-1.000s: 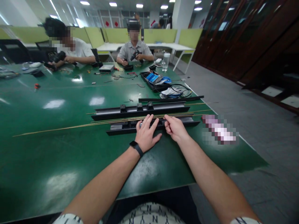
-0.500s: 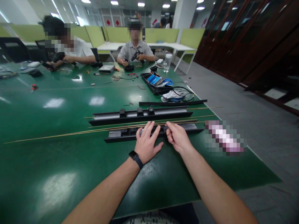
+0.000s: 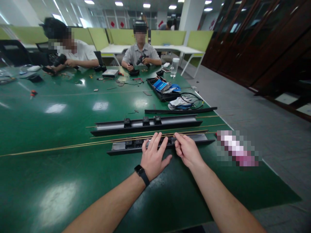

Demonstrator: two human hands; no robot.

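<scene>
My left hand (image 3: 154,157) has its fingers spread, with the fingertips over several thin brass rods (image 3: 73,145) and the near black channel (image 3: 198,139). To its right, my right hand (image 3: 188,150) is closed, its thumb and index finger pinched at the brass rods. The near channel is a long trough with a grey inside. Small black blocks (image 3: 128,141) sit in it, and my fingers partly cover it. A second black channel (image 3: 111,127) lies parallel behind, with three black blocks along it. Brass rods also run between the two channels.
A flat black strip (image 3: 181,110) lies behind the channels. Further back are a white glove (image 3: 179,103) with black cable and a black tray (image 3: 155,90) of blue items. A blurred pink item (image 3: 236,147) is at right. Two co-workers (image 3: 141,53) hold tools across the green table (image 3: 73,168).
The view has tilted slightly, so the channels, rods and hands appear a little lower. Both hands keep nearly the same pose at the rods.
</scene>
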